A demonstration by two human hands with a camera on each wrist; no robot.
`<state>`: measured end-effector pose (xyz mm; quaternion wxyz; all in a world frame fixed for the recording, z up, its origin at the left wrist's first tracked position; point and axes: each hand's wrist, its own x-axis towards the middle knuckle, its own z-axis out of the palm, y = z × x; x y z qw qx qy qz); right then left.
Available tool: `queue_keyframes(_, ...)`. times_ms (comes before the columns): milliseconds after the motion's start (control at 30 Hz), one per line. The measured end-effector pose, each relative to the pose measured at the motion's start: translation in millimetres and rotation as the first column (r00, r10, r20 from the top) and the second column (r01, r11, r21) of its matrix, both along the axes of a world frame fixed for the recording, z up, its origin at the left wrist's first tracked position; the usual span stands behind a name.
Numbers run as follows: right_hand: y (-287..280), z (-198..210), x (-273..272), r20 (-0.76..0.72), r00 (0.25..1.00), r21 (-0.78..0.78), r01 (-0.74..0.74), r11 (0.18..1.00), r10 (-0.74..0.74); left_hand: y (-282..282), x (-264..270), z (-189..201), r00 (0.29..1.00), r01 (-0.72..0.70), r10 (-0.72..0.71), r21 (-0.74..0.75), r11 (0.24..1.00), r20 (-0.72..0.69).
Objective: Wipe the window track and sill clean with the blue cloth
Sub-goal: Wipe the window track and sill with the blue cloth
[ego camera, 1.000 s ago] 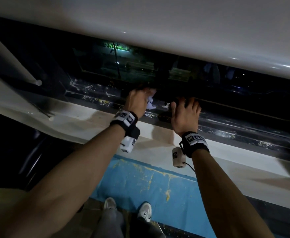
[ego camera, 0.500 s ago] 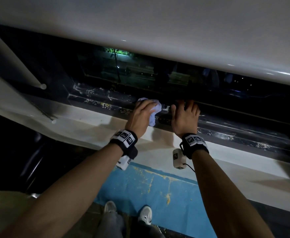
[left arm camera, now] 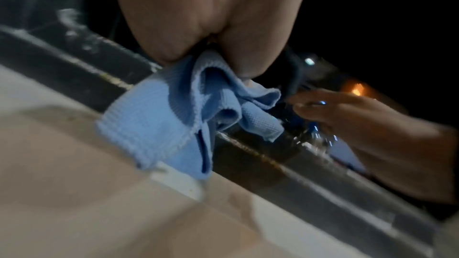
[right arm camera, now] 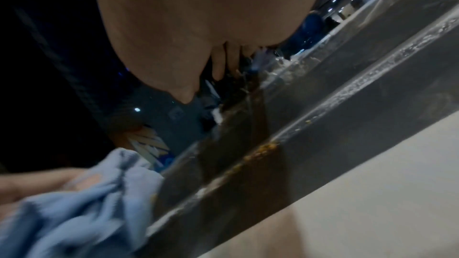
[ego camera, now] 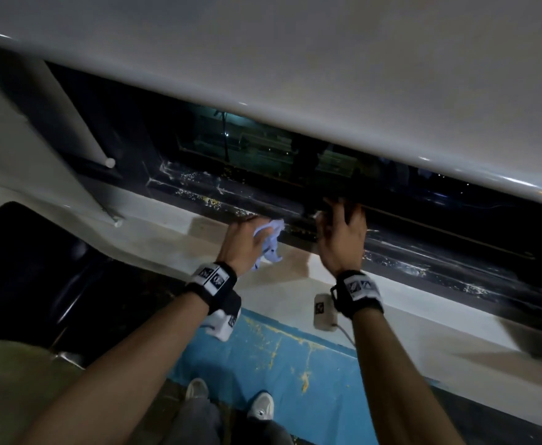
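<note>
My left hand (ego camera: 253,232) grips the bunched blue cloth (ego camera: 273,242) at the near edge of the dark window track (ego camera: 423,255), where it meets the pale sill (ego camera: 173,242). In the left wrist view the cloth (left arm camera: 174,117) hangs from my fingers over the track's lip (left arm camera: 261,160) and onto the sill (left arm camera: 74,183). My right hand (ego camera: 340,216) is just to the right, fingers stretched out over the track and holding nothing. The right wrist view shows wet streaks and yellow-brown grit along the track (right arm camera: 261,148), with the cloth (right arm camera: 82,203) at lower left.
A broad white panel (ego camera: 295,59) overhangs the window, leaving a narrow gap above the track. A white rod (ego camera: 80,123) slants down at the left. A dark seat (ego camera: 22,284) stands at lower left. A stained blue wall strip (ego camera: 295,364) runs under the sill, above my shoes (ego camera: 260,407).
My left hand has drawn the cloth back from deep in the track to its near edge by the sill. The right hand has stayed over the track.
</note>
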<state>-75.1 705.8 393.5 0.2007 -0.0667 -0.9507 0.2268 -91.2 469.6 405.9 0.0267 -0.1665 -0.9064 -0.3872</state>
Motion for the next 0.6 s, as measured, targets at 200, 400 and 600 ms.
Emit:
queue_keyframes(200, -100, 20, 56, 0.038, 0.975, -0.628, -0.149, 0.764, 0.221, -47, 36, 0, 0.939, -0.343, 0.320, 0.259, 0.903, 0.129)
queue_keyframes(400, -176, 42, 45, 0.073, 0.950, -0.990, 0.033, 0.135, 0.303, -52, 49, 30, 0.927, -0.332, 0.212, 0.417, 0.846, 0.310)
queue_keyframes(600, -186, 36, 0, 0.224, 0.955, -0.893, 0.122, 0.434, 0.193, -111, 17, 28, 0.965, -0.171, 0.088, 0.336, 0.926, 0.247)
